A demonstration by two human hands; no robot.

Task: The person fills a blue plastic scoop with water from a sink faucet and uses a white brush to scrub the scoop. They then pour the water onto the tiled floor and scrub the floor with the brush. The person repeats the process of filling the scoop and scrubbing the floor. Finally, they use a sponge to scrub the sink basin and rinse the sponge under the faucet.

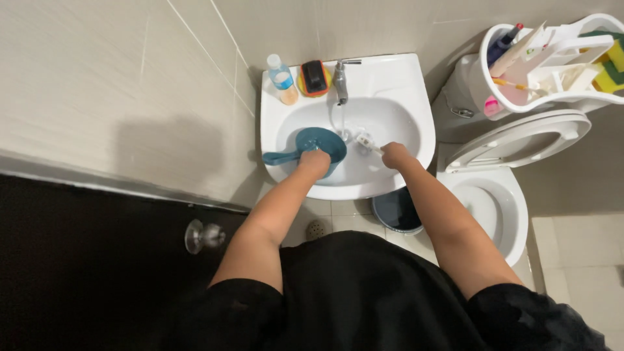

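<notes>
Here both hands, left hand (316, 160) on the blue dipper (320, 145), right hand (394, 155) (brush (366, 142)), crowd the sink (416, 104).

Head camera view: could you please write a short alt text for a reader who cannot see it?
Seen from above, a person's left hand holds a teal dipper in a white sink, and the right hand holds a small white brush beside the running tap. A toilet stands to the right.

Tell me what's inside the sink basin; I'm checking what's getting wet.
Inside the sink: a teal dipper held by the left hand, a white brush in the right hand, running water. The drain isn't visible.
</notes>
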